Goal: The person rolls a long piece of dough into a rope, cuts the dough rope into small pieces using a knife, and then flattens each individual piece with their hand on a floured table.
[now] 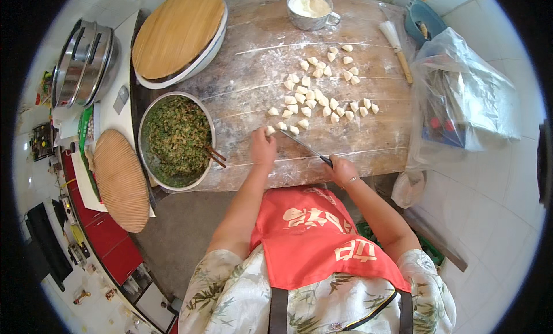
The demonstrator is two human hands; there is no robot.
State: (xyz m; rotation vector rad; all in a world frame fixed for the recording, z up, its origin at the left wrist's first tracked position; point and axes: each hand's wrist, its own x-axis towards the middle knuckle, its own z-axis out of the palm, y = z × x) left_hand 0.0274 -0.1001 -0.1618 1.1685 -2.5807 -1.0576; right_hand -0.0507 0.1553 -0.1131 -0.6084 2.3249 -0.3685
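My left hand [264,148] is near the front of the floured wooden board [247,80], its fingers closed on a small piece of pale dough [269,130]. In my right hand [343,171] is the black handle of a knife [305,145]. Its narrow blade slants away to the left, with the tip beside the dough at my left fingers. Just beyond the blade lie more cut dough pieces [303,124]. Several others [318,95] are scattered over the middle and right of the board, dusted with flour.
To the left stands a metal bowl of chopped green filling [175,139] with chopsticks [215,155] in it. Behind it, a round wooden lid [178,31] covers a white basin. A flour cup [311,10] stands far back. A brush [396,50] and plastic-covered box [455,103] are right.
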